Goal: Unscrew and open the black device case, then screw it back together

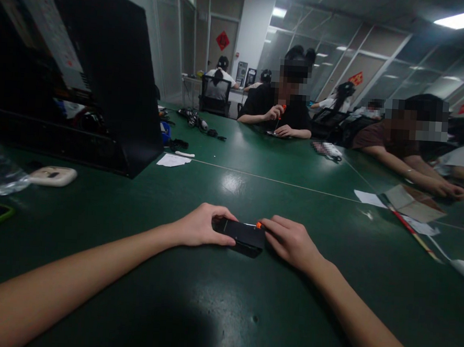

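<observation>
Head: left grip (200, 226) holds black box (247, 234), long axis crosswise; right grip (294, 243) seemingly pinches orange piece (258, 225).

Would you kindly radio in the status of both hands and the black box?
Left hand gripping black box by left end. Right hand fingertips at orange piece, box's right end. Large black case standing apart, leftward.

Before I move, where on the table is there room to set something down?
Green table lies bare between left forearm and right forearm, nearer than the black box, and beyond that box up to the pale line. Crowded: left, with the PC case and white case; right, papers.
</observation>
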A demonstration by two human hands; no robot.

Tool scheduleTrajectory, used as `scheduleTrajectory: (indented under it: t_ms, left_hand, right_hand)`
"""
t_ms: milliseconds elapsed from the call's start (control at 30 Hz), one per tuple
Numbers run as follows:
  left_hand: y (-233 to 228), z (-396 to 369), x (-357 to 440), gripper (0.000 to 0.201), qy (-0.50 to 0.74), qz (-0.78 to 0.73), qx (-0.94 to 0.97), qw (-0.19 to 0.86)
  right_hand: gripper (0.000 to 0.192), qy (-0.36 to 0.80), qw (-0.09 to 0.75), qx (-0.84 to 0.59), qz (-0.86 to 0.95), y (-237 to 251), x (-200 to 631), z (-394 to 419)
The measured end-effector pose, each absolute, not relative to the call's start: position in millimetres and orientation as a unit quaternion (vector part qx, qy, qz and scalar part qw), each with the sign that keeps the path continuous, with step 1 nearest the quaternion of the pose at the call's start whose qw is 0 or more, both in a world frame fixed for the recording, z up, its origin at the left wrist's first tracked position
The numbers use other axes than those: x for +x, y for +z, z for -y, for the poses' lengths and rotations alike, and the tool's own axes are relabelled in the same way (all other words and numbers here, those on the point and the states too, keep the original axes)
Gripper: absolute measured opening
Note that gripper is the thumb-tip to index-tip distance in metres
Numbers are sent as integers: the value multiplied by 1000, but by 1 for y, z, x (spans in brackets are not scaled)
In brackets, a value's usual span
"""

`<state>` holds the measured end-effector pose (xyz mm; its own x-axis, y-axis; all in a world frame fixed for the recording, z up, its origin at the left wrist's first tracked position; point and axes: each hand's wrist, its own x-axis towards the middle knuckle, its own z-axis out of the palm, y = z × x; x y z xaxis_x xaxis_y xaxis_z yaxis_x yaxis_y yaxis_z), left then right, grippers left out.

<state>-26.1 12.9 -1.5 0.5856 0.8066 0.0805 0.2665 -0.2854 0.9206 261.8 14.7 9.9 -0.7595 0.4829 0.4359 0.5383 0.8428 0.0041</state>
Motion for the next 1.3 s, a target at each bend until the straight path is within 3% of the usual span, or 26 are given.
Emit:
scheduleTrajectory:
  t_ms: [133, 433, 967, 1300]
  left_hand:
    - [-2, -13, -26, 50, 282, -351, 741, 498]
    - [-5, -13, -25, 52, 287, -344, 737, 506]
    - [-3, -13, -24, 49, 306, -324, 732, 515]
    - [-1, -11, -25, 50, 299, -333, 736, 508]
  right_hand:
    - [23, -17, 198, -271, 942, 16, 260, -14]
    - [22, -59, 205, -282, 935, 14, 276, -24]
    - [20, 24, 241, -297, 924, 1, 265, -23]
    - [17, -20, 219, -344, 913, -2, 299, -28]
